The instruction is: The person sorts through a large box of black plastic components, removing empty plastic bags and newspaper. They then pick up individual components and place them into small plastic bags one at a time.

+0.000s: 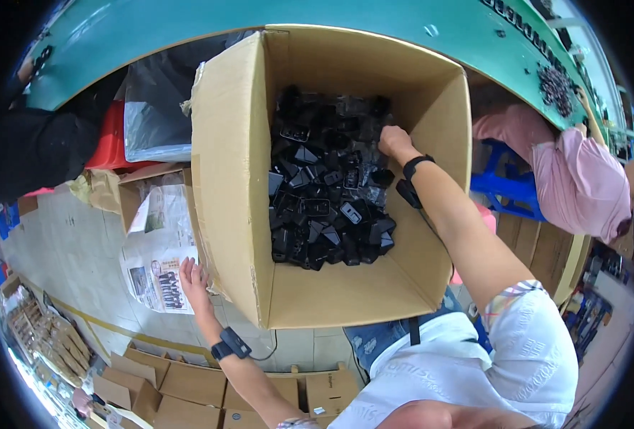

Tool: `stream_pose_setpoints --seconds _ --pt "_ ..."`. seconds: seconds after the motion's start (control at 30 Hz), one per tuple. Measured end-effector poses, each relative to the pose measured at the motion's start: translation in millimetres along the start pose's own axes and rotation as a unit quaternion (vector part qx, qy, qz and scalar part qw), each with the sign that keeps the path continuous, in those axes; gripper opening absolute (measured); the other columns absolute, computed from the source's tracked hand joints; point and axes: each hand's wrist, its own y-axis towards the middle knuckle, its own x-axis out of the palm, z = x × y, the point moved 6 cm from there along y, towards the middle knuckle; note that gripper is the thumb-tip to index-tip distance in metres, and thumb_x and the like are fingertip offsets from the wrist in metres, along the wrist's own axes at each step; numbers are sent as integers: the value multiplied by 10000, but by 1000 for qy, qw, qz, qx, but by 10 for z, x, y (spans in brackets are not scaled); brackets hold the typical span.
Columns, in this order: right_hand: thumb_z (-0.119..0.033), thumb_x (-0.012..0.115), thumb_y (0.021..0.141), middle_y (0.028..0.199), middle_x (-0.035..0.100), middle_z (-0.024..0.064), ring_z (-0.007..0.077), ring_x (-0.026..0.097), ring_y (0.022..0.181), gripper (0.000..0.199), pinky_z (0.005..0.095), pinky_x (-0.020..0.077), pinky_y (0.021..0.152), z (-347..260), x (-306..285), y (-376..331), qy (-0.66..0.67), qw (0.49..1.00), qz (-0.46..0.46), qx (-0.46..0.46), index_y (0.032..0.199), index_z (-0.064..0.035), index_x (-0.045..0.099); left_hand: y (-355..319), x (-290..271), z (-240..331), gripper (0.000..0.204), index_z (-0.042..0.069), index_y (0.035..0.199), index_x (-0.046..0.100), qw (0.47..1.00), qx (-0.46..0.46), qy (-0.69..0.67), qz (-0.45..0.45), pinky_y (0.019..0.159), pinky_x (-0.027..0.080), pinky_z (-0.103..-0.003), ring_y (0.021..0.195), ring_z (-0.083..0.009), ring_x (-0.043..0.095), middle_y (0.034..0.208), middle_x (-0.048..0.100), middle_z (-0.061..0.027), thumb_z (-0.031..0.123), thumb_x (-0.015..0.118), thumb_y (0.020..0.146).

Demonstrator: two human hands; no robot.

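Right hand [394, 140]: fingers curled, grip can't be told | small black plastic pieces [315, 207]: left of them, inside brown cardboard box [331, 297] | left hand [194, 280]: fingers spread, outside | judged: reaching-in; next needs firm pinch

The right arm crosses the right-hand rim of the cardboard box [227, 179], its forearm [467, 232] slanting forward and inward from the elbow. The right hand [395, 141] is inside the box, toward its right wall, knuckles up and fingers curled under; the fingertips are hidden, so its grip cannot be told. The left forearm [259, 393] angles up toward the box's near left corner. Just outside the box's left side, the left hand [195, 284] is raised, its fingers [187, 269] loosely spread and partly bent; whether it touches the box is unclear.
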Motion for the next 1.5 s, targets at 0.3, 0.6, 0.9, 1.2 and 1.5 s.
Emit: stream_pose_setpoints --seconds 0.3,0.6,0.9,1.2,1.5 --pt "-98 600 793 1127 629 244 380 605 1074 255 442 506 902 100 168 484 33 997 77 -3 1031 -14 639 -1431 -120 785 255 17 1173 548 966 107 80 222 850 468 -315 1067 -190 571 1152 593 -100 107 536 935" --pt "-177 610 676 790 704 158 327 676 704 268 379 543 672 -557 -512 258 -49 930 -126 -342 842 17 692 -1865 2805 1867 299 20 1109 599 949 219 135 -182 801 501 -299 873 -228 649 1001 659 -119 103 655 827" --pt "-116 651 808 744 610 12 82 579 673 104 247 481 604 -1054 -830 -886 322 769 -444 -329 827 -40 583 -824 3733 744 415 -12 1082 592 942 -15 4 -335 737 510 -368 826 -319 671 937 674 -184 238 725 779" --pt "-301 667 788 1058 673 183 276 665 946 377 349 535 784 -457 -296 495 15 972 -200 -127 1013 0 684 -882 3218 1129 193 34 982 637 876 168 417 -174 768 477 -498 898 -441 604 924 659 -225 46 513 835" --pt "-317 704 710 1144 635 206 377 613 1034 411 392 500 882 278 836 1168 211 971 67 -87 1035 -65 694 -1519 2802 1497 326 0 949 649 916 261 192 -235 813 494 -378 920 -353 626 985 649 -157 -105 454 711"
